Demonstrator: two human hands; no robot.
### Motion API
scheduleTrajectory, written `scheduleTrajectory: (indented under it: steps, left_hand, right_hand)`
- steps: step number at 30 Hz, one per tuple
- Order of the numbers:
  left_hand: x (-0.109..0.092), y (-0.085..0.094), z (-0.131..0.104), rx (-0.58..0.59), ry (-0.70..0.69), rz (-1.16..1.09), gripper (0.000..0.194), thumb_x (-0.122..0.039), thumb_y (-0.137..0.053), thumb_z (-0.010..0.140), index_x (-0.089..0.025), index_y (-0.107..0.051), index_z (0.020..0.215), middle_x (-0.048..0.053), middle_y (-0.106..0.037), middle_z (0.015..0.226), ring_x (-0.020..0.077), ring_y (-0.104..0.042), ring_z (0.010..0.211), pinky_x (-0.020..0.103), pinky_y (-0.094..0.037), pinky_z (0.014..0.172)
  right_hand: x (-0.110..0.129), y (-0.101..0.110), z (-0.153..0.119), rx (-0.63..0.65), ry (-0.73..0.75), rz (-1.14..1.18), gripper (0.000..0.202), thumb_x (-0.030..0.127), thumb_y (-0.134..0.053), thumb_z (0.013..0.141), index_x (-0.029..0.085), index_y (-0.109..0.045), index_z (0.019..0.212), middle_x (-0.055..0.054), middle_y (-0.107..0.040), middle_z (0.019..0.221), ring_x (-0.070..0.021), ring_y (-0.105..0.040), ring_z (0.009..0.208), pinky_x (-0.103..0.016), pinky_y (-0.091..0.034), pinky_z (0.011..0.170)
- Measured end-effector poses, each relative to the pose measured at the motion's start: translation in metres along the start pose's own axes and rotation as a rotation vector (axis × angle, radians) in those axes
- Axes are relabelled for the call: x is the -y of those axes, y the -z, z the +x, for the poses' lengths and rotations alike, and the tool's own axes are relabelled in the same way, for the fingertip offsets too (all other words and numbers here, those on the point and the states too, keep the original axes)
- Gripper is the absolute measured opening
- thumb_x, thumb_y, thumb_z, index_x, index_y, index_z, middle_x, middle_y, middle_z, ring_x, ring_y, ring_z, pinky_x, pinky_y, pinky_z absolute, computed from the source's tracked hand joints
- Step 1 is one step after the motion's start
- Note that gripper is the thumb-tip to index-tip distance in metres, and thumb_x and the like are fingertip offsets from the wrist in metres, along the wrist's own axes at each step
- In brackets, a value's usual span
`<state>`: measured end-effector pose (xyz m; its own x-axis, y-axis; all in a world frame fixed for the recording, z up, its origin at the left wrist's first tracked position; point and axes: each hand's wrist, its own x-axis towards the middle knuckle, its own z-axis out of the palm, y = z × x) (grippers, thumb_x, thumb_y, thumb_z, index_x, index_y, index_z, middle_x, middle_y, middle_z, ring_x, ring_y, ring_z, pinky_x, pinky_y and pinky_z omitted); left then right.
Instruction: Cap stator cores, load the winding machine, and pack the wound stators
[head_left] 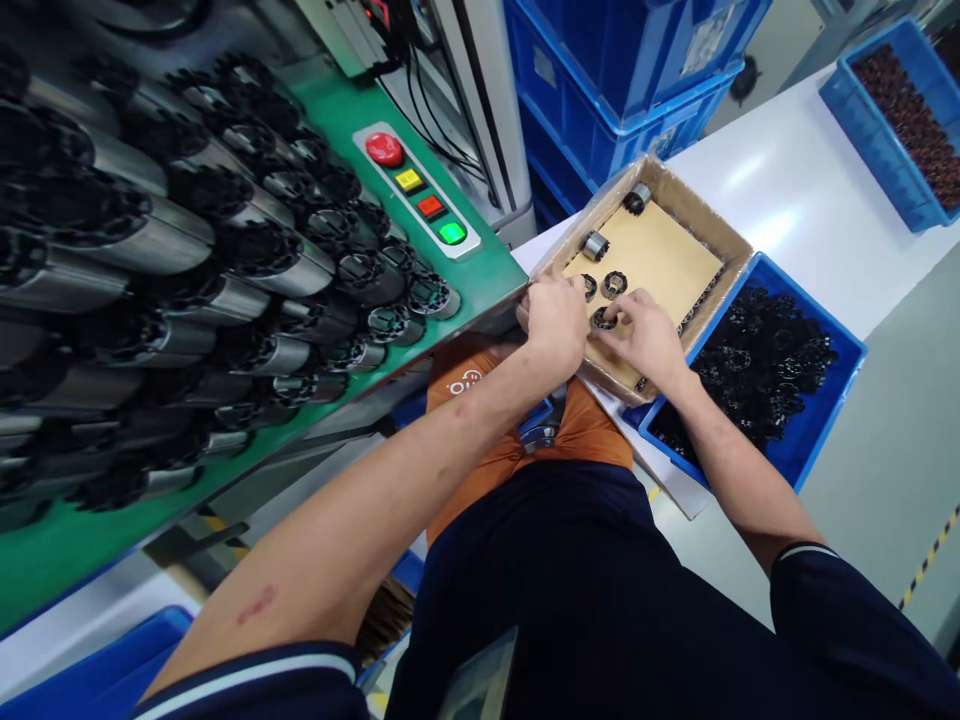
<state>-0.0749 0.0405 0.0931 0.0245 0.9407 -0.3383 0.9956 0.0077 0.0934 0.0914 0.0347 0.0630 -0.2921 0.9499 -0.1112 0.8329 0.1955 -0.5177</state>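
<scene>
Both of my hands are over an open cardboard box [739, 235], lined inside with a tan card sheet [664, 250]. My right hand [651, 345] pinches a stator core [602, 319], a short metal cylinder with a black slotted plastic end, standing on the sheet. At the box's near left side, my left hand [556, 325] is closed, its fingertips at another stator core [589, 288] that they partly hide. An upright stator core [614, 284] stands just beyond the hands. Farther back, two more, one silver-sided [596, 245] and one dark [637, 198], lie on their sides.
Many stator cores [247, 270] fill the green machine table [480, 285] at left, beside a button panel [420, 190]. Right of the box is a blue bin [832, 400] of black plastic parts. Stacked blue crates [600, 100] stand behind; another blue bin [870, 120] is at far right.
</scene>
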Motion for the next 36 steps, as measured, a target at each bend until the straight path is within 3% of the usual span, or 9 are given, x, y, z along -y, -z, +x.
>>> scheduleTrajectory:
  steps: [5,8,11,14,17,22,27,32,36]
  left_hand:
    - [-0.003,0.003,0.012,-0.001,-0.013,0.064,0.047,-0.002,-0.038,0.115,-0.004,-0.061,0.154,0.030,-0.075,0.142,0.0405,-0.072,0.138,0.045,-0.056,0.114]
    - [-0.001,0.005,0.007,0.006,-0.038,0.066,0.051,-0.004,-0.037,0.117,-0.006,-0.058,0.163,0.033,-0.071,0.150,0.0421,-0.069,0.144,0.046,-0.056,0.114]
    - [0.001,0.009,-0.001,0.040,-0.052,0.032,0.055,-0.005,-0.042,0.117,-0.016,-0.057,0.169,0.029,-0.070,0.153,0.0407,-0.074,0.139,0.046,-0.060,0.111]
    - [0.004,0.011,-0.003,0.046,-0.035,-0.001,0.060,-0.002,-0.046,0.115,-0.018,-0.053,0.173,0.028,-0.070,0.152,0.0392,-0.079,0.132,0.047,-0.064,0.109]
    - [0.008,0.007,-0.002,0.017,-0.061,-0.079,0.069,0.003,-0.053,0.109,-0.015,-0.046,0.175,0.028,-0.071,0.153,0.0420,-0.078,0.138,0.052,-0.067,0.112]
    - [0.016,-0.011,-0.001,-0.089,-0.118,-0.370,0.074,-0.003,-0.080,0.100,-0.015,-0.050,0.167,0.024,-0.060,0.164,0.0418,-0.071,0.149,0.056,-0.061,0.129]
    - [0.021,-0.012,0.007,0.020,-0.111,-0.373,0.112,-0.005,-0.096,0.088,-0.014,-0.034,0.181,0.027,-0.048,0.175,0.0459,-0.067,0.155,0.055,-0.057,0.131]
    - [0.022,-0.013,0.019,0.025,-0.109,-0.390,0.105,-0.029,-0.107,0.087,-0.017,-0.049,0.174,0.021,-0.062,0.166,0.0458,-0.070,0.149,0.056,-0.058,0.129]
    - [0.022,-0.015,0.021,-0.011,-0.113,-0.404,0.102,-0.037,-0.109,0.086,-0.018,-0.053,0.170,0.020,-0.064,0.164,0.0453,-0.074,0.143,0.054,-0.061,0.124]
  right_hand:
    - [0.003,0.006,0.065,-0.155,0.059,-0.028,0.034,0.034,-0.077,0.106,0.022,-0.066,0.135,-0.012,-0.077,0.137,-0.0291,-0.071,0.124,-0.045,-0.059,0.113]
    - [0.005,-0.001,0.115,-0.077,-0.010,-0.082,0.051,0.027,-0.084,0.099,0.018,-0.062,0.144,-0.011,-0.080,0.140,-0.0282,-0.071,0.125,-0.044,-0.058,0.116]
    - [0.001,0.003,0.139,-0.029,-0.050,-0.128,0.045,0.025,-0.082,0.101,0.018,-0.064,0.141,-0.011,-0.083,0.137,-0.0283,-0.070,0.125,-0.045,-0.056,0.122]
    - [-0.015,0.021,0.127,-0.066,-0.061,-0.177,0.041,0.025,-0.070,0.107,0.017,-0.066,0.146,-0.016,-0.079,0.146,-0.0323,-0.071,0.133,-0.050,-0.054,0.126]
    - [-0.039,0.039,0.087,-0.093,-0.074,-0.217,0.040,0.025,-0.070,0.100,0.016,-0.075,0.139,-0.020,-0.079,0.140,-0.0376,-0.073,0.130,-0.057,-0.054,0.124]
    - [-0.057,0.022,0.030,-0.056,-0.083,-0.146,0.048,0.025,-0.077,0.085,0.015,-0.078,0.132,-0.018,-0.081,0.125,-0.0352,-0.075,0.113,-0.054,-0.062,0.110]
    - [-0.053,0.002,0.031,-0.034,-0.067,-0.075,0.048,0.020,-0.075,0.085,0.018,-0.074,0.133,-0.012,-0.081,0.125,-0.0292,-0.075,0.109,-0.047,-0.065,0.106]
    - [-0.041,0.015,0.027,-0.088,-0.049,-0.134,0.067,0.013,-0.068,0.086,0.018,-0.064,0.153,-0.020,-0.070,0.147,-0.0336,-0.074,0.118,-0.054,-0.065,0.110]
    - [-0.007,0.019,0.018,-0.082,0.018,-0.190,0.054,0.016,-0.063,0.096,0.020,-0.068,0.150,-0.018,-0.067,0.148,-0.0308,-0.075,0.117,-0.050,-0.064,0.113]
